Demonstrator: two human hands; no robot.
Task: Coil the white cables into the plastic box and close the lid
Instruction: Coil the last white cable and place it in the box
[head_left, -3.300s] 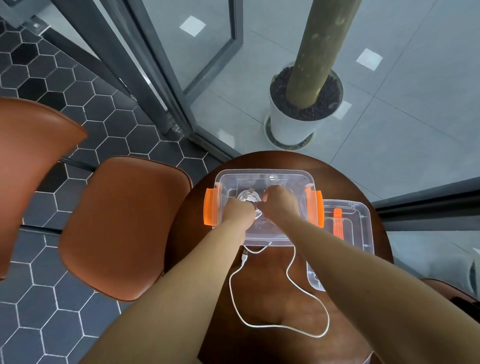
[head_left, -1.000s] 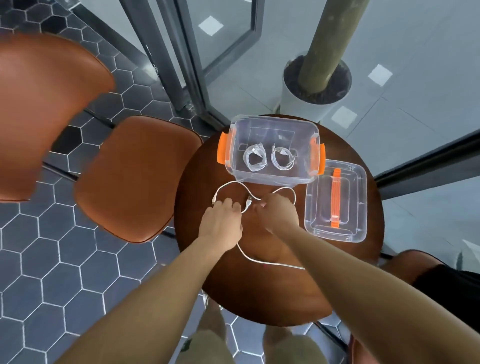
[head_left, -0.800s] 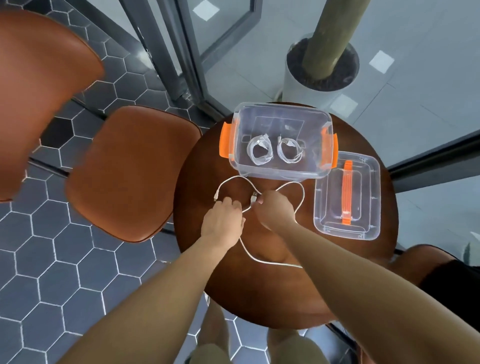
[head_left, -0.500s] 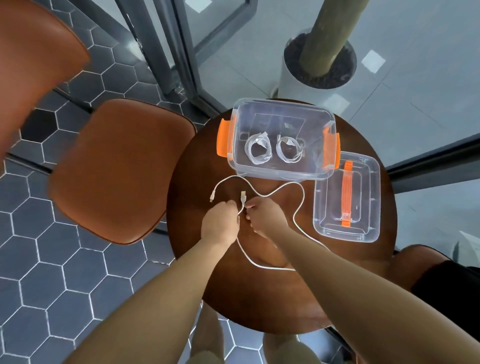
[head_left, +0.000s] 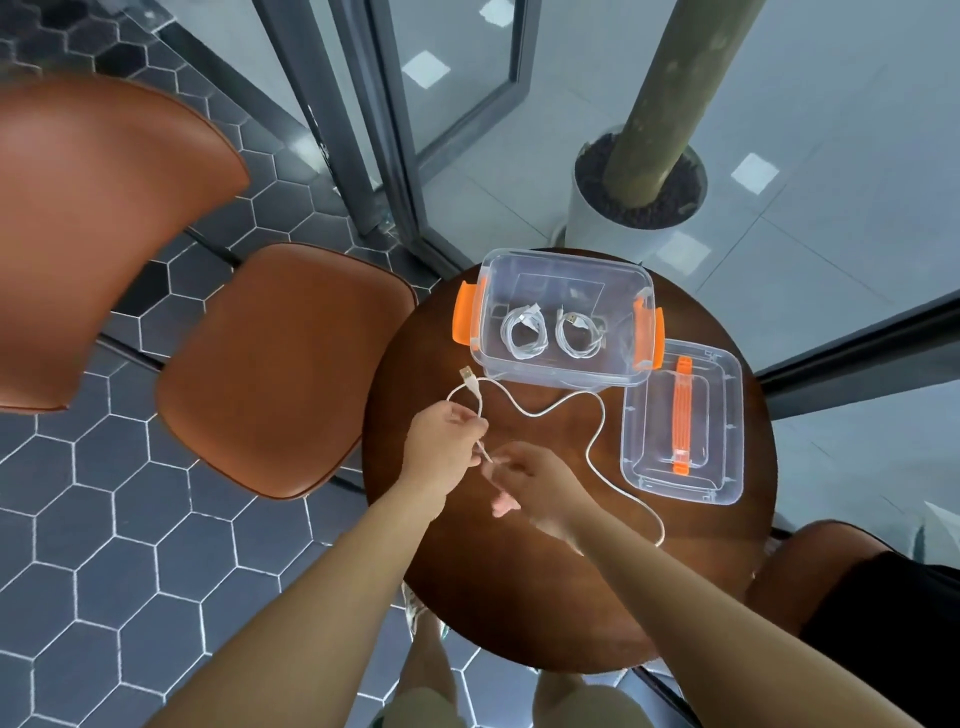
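Observation:
A clear plastic box (head_left: 563, 371) with orange latches stands open at the far side of the round wooden table (head_left: 571, 597). Two coiled white cables lie side by side in it, the left coil (head_left: 524, 331) and the right coil (head_left: 577, 333). A loose white cable (head_left: 597, 436) snakes across the table in front of the box. My left hand (head_left: 447, 441) pinches it near its USB plug, which sticks up to the left. My right hand (head_left: 535, 483) pinches the same cable just beside the left. The clear lid (head_left: 727, 467) with an orange handle lies to the right of the box.
A brown chair (head_left: 280, 364) stands left of the table, with another chair back (head_left: 93, 218) further left. A white planter (head_left: 613, 228) with a trunk stands behind the table beyond a glass door. A second seat (head_left: 831, 577) is at the lower right.
Both hands left the box, where two coils now lie, and took up the loose cable. Over the last second they drew back toward me, and the plug end now sticks up left.

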